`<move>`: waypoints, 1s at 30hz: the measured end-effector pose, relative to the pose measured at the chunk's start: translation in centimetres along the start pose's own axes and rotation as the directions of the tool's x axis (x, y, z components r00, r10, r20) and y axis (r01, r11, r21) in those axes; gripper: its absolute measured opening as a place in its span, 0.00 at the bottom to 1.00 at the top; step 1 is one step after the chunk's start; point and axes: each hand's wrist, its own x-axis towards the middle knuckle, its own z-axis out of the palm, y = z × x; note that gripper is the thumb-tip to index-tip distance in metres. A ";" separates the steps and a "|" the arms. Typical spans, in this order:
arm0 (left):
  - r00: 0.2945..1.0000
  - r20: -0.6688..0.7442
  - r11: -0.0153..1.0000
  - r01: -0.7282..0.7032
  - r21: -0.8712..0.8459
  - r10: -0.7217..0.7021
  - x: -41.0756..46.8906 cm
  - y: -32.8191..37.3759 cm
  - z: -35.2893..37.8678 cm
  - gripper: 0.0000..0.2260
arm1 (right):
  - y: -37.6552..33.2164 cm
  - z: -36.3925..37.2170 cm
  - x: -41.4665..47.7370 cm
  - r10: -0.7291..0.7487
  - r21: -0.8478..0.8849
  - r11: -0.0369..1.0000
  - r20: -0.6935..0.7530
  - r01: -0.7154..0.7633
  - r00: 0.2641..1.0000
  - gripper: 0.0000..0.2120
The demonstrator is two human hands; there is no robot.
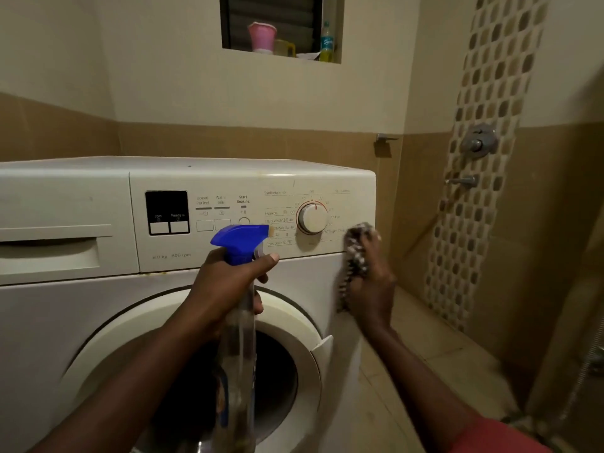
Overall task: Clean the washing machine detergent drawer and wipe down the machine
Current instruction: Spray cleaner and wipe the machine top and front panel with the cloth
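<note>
A white front-loading washing machine (98, 308) fills the left and middle of the view. Its detergent drawer (55, 253) at the upper left is pushed in. My left hand (225, 286) grips a clear spray bottle (240, 348) with a blue trigger head, its nozzle aimed at the control panel near the white program dial (312, 218). My right hand (369, 282) holds a dark-and-white patterned cloth (354, 253) against the machine's front right edge, just below and to the right of the dial. The round door (294, 322) sits behind my left forearm.
A wall niche above holds a pink cup (262, 35), a yellow mug (283, 47) and a bottle (326, 42). Shower fittings (478, 142) and a mosaic tile strip (483, 132) are on the right wall. Tiled floor (425, 354) lies to the machine's right.
</note>
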 end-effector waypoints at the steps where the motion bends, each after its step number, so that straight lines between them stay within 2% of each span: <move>1: 1.000 0.014 1.000 0.003 -0.003 -0.003 0.0 0.0 0.2 0.14 | 0.5 -0.8 1.2 0.070 0.010 0.998 -0.071 -0.069 0.995 0.30; 7: 0.997 0.073 0.999 -0.008 -0.033 0.010 1.3 2.1 3.1 0.12 | -1.2 -2.4 8.3 0.309 0.093 0.950 -0.170 -0.297 0.936 0.27; 9: 0.995 0.097 0.998 -0.008 -0.066 0.015 1.6 3.2 4.4 0.11 | -1.6 -2.5 10.2 0.331 0.104 0.943 -0.199 -0.316 0.922 0.22; 13: 0.988 0.148 0.995 0.052 -0.084 -0.039 3.4 6.3 6.5 0.14 | -2.6 -3.8 12.6 0.453 0.108 0.892 -0.171 -0.440 0.875 0.16; 16: 0.981 0.183 0.991 0.080 -0.106 -0.059 4.5 9.0 7.8 0.15 | -3.5 -5.3 15.2 0.472 0.101 0.882 -0.189 -0.461 0.861 0.15; 21: 0.977 0.208 0.994 0.063 -0.094 -0.042 6.4 15.3 10.0 0.04 | -6.7 -8.5 19.9 0.529 0.042 0.847 -0.171 -0.530 0.832 0.15; 25: 0.972 0.235 0.997 0.021 -0.072 -0.003 8.5 21.8 12.5 0.09 | -10.6 -12.2 26.0 0.547 0.032 0.835 -0.154 -0.550 0.822 0.12; 30: 0.950 0.308 0.998 0.058 -0.010 -0.052 8.7 27.4 17.5 0.05 | -14.1 -18.4 31.6 0.614 0.006 0.787 -0.108 -0.618 0.782 0.13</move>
